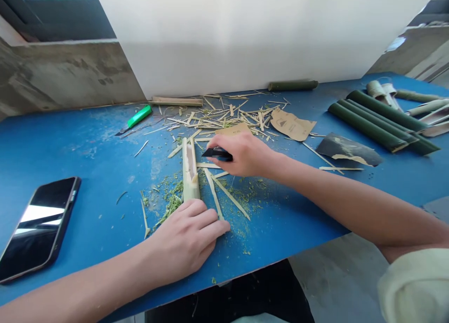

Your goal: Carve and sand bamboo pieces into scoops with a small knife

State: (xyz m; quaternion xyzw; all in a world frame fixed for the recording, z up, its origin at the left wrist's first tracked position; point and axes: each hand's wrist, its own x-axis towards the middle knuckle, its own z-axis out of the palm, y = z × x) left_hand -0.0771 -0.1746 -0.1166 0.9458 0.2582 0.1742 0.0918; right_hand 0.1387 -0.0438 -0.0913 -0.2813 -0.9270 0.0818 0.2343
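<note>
A piece of bamboo (pixel 191 190), its far part cut open into a trough, lies on the blue table (pixel 105 197) pointing away from me. My left hand (pixel 192 234) is closed over its near end and presses it to the table. Just right of the cut opening, my right hand (pixel 242 152) grips a dark utility knife (pixel 219 153), its black blade pointing left toward the bamboo. Blade and bamboo look slightly apart. Most of the knife's handle is hidden in my fingers. Green shavings (pixel 171 204) and thin bamboo strips (pixel 229 199) lie around the piece.
A green utility knife (pixel 139 116) lies at the back left, a phone (pixel 40 225) at the left. Bamboo splinters (pixel 224 115), brown sandpaper (pixel 293 124) and a dark torn sheet (pixel 347 150) lie beyond my right hand. Green bamboo pieces (pixel 379 122) are grouped at right. A white board (pixel 245 42) stands behind.
</note>
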